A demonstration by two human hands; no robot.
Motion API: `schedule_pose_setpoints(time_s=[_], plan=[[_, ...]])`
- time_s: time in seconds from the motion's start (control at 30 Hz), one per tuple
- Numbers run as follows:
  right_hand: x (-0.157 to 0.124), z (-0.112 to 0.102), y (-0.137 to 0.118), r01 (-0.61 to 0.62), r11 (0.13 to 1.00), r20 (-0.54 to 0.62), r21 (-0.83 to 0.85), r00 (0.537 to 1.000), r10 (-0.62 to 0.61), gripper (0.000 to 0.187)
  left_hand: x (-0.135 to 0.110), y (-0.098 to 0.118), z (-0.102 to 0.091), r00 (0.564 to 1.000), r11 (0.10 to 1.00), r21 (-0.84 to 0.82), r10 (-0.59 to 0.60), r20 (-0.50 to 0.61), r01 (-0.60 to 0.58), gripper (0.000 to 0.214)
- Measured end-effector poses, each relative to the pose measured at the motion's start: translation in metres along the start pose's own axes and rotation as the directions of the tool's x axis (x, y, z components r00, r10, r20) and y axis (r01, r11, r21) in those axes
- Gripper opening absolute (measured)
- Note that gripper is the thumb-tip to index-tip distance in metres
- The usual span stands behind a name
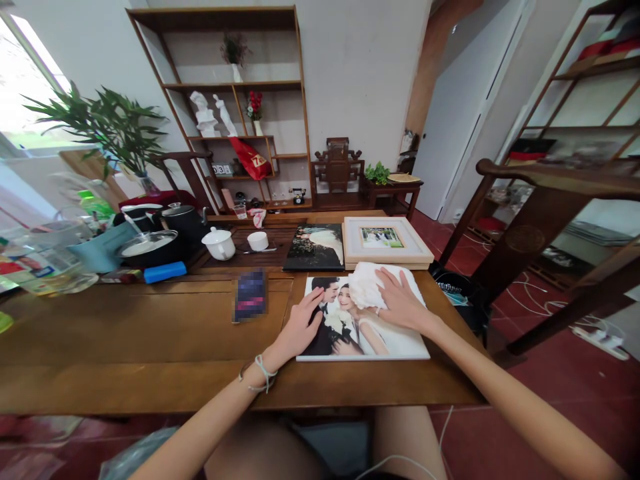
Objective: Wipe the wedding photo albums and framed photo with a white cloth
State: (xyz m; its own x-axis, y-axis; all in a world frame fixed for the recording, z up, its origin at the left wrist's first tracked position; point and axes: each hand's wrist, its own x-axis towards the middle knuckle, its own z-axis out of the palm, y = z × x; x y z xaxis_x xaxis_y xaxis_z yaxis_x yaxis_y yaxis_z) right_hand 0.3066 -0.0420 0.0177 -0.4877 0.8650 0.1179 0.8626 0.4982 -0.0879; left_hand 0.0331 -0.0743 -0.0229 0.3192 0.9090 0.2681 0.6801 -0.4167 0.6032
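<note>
A large wedding photo print (370,340) lies flat on the wooden table (150,347) in front of me. My left hand (300,327) rests flat on its left edge, fingers stretched out. My right hand (400,300) presses a crumpled white cloth (367,287) onto the upper part of the print, fingers spread over the cloth's right side. Behind the print lie a dark photo print (315,247) and a pale framed photo (385,241).
A blurred dark phone-like object (251,295) lies left of the print. Tea ware, a white teapot (219,244), a cup (258,241), a black kettle (183,220), a blue block (165,271) and plastic containers crowd the table's far left. A wooden chair (550,227) stands at right.
</note>
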Motion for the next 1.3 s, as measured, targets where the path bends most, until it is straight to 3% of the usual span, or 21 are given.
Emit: schedule_pose_setpoints(time_s=[0.3, 0.43, 0.83, 1.07, 1.3], plan=[[-0.047, -0.025, -0.044, 0.045, 0.998, 0.099, 0.045, 0.994, -0.050, 0.065, 0.000, 0.001, -0.001, 1.000, 1.000, -0.001, 0.007, -0.006, -0.007, 0.046], [-0.056, -0.031, -0.049, 0.070, 0.995, 0.114, 0.072, 0.990, -0.078, 0.059, 0.000, 0.001, -0.002, 1.000, 1.000, -0.003, 0.007, -0.001, -0.007, 0.046], [-0.020, -0.015, -0.026, 0.020, 0.998, 0.057, 0.060, 0.998, -0.024, 0.070, -0.001, -0.001, 0.000, 1.000, 1.000, -0.009, 0.013, -0.008, -0.014, 0.046], [-0.002, -0.012, -0.010, -0.013, 0.997, 0.085, 0.076, 0.996, 0.006, 0.066, -0.001, 0.001, -0.002, 1.000, 1.000, 0.000, 0.009, 0.003, -0.009, 0.046], [0.005, -0.003, -0.023, 0.005, 1.000, 0.012, -0.012, 1.000, -0.005, 0.067, 0.000, 0.001, -0.002, 1.000, 1.000, -0.004, 0.013, 0.006, -0.013, 0.046]])
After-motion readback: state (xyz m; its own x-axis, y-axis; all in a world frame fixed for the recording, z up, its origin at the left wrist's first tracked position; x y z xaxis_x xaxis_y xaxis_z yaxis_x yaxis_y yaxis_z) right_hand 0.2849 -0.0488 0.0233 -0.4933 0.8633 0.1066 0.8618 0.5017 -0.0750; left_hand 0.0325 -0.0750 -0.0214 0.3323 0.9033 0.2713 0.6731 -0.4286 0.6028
